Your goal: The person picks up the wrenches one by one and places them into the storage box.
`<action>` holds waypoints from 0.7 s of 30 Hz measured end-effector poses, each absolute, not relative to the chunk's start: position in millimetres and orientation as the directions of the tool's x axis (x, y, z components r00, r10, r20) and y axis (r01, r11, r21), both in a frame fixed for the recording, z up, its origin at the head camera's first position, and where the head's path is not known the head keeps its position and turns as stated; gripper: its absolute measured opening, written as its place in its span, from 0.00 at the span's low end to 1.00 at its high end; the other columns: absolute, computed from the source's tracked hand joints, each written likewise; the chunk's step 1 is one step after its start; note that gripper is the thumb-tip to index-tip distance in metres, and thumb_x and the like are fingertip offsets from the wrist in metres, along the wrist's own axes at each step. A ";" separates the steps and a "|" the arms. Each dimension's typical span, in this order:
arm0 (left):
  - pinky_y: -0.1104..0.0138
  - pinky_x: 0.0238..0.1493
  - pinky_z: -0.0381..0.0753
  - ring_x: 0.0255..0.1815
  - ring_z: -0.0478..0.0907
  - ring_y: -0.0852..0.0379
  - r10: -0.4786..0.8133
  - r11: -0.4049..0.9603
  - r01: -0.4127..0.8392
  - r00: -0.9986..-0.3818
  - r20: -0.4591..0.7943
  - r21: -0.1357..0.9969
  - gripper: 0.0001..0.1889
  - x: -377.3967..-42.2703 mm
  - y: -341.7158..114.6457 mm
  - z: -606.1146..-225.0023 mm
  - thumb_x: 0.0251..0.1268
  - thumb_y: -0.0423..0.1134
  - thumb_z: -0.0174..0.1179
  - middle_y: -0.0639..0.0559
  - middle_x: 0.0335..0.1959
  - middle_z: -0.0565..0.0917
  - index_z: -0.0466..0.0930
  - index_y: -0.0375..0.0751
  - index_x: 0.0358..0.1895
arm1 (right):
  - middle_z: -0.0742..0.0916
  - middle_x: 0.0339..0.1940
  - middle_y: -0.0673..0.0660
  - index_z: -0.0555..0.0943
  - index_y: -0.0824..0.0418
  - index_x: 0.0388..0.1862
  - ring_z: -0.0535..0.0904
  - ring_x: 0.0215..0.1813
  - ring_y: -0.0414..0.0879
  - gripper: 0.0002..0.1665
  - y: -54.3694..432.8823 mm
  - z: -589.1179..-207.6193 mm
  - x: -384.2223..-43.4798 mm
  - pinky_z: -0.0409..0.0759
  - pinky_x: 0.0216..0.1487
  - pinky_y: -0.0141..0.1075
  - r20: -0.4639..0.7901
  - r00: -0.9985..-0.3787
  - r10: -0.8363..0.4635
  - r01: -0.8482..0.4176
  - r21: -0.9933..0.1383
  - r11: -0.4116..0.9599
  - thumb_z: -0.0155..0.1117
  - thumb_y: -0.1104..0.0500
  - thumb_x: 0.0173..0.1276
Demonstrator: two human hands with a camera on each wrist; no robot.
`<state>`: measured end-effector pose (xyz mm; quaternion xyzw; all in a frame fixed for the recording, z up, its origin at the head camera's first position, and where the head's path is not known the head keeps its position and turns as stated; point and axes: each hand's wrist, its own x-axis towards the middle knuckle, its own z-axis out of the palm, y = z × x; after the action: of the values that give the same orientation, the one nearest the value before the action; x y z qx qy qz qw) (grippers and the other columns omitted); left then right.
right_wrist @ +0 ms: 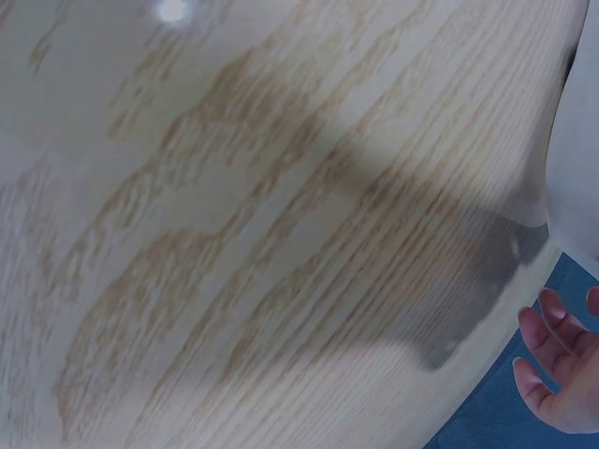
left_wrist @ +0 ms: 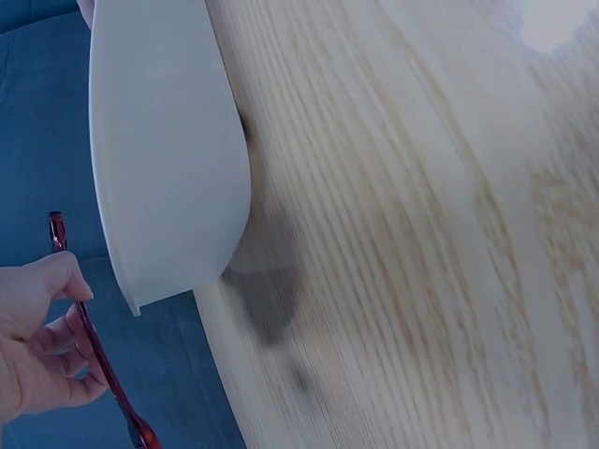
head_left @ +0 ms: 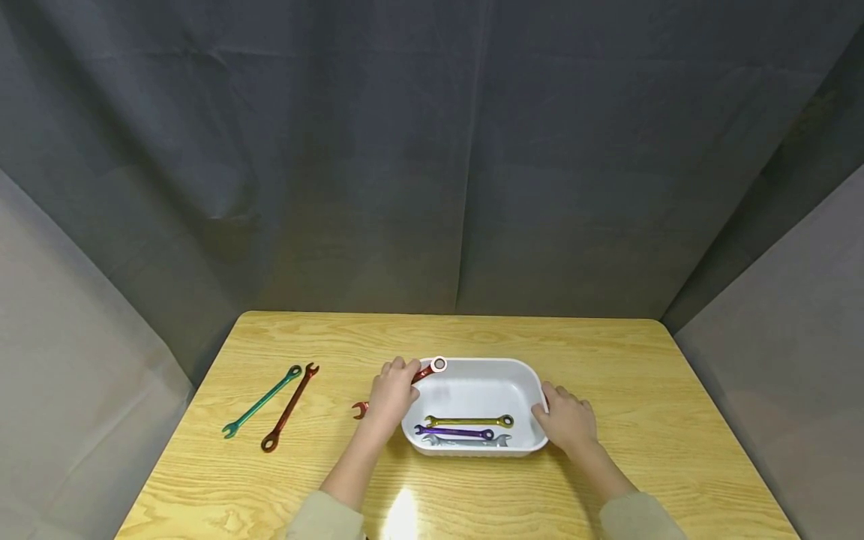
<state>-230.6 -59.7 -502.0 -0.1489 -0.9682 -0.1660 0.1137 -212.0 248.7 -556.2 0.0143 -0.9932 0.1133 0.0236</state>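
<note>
My left hand (head_left: 391,394) holds a red ratcheting combination wrench (head_left: 424,373) by its middle, over the left end of a white plastic tub (head_left: 479,390). Its ring end points over the back rim, the open jaw sticks out to the left. In the left wrist view the thumb and fingers pinch the wrench shaft (left_wrist: 105,360) beside the tub wall (left_wrist: 168,150). At the right end, my right hand (head_left: 570,420) grips the rim, thumb over the inside, fingers outside. Lying along the tub's front are a yellow wrench (head_left: 469,421), a purple wrench (head_left: 452,432) and a silver wrench (head_left: 466,442).
To the left, a green wrench (head_left: 259,405) and a dark red wrench (head_left: 290,407) lie slanted side by side on the wooden table (head_left: 648,390). A dark grey curtain (head_left: 364,165) hangs behind the table's back edge, with pale panels (head_left: 67,360) at the sides.
</note>
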 end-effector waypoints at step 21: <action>0.60 0.34 0.76 0.38 0.74 0.51 0.373 0.886 0.412 -0.905 0.203 0.213 0.19 -234.7 -38.9 -503.0 0.47 0.35 0.66 0.50 0.39 0.78 0.77 0.48 0.46 | 0.81 0.39 0.62 0.72 0.62 0.52 0.78 0.41 0.62 0.25 248.4 -556.3 -210.9 0.71 0.43 0.56 0.065 -0.998 -0.026 -0.040 -0.222 0.974 0.52 0.48 0.60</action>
<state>-234.7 -38.9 -503.0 -0.2029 -0.9679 -0.1263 0.0782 -210.9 248.4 -556.3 0.0166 -0.9931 0.1122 0.0311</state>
